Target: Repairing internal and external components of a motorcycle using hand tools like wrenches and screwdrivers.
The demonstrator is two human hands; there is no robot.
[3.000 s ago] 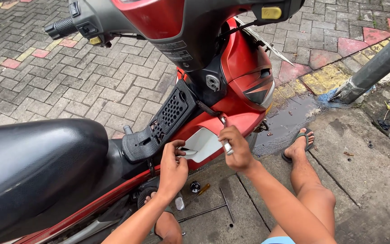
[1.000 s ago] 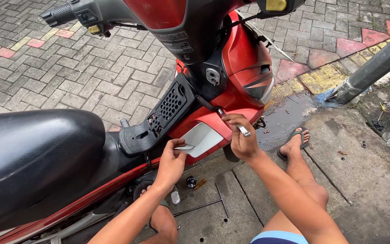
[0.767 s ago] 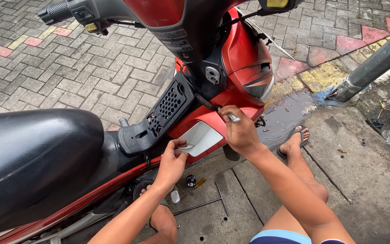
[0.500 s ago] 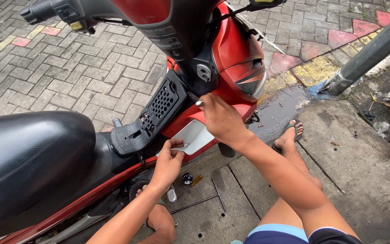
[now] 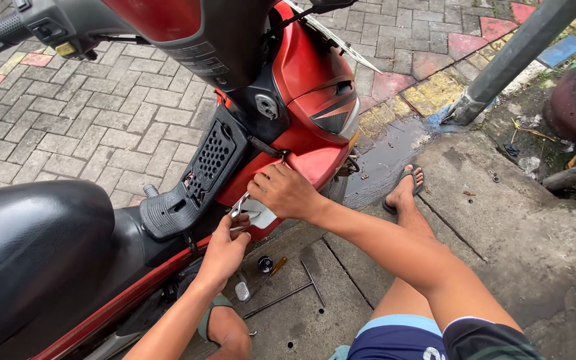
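Both hands' fingers point(image 5: 238, 220) seemingly clamped on small pale-grey panel point(image 5: 261, 215) of red scooter point(image 5: 315, 107).

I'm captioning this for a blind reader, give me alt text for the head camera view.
Both hands work at the side of a red motorbike: the left hand and right hand press on a pale grey side panel below the leg shield. A T-handle wrench and screwdriver lie on the concrete.
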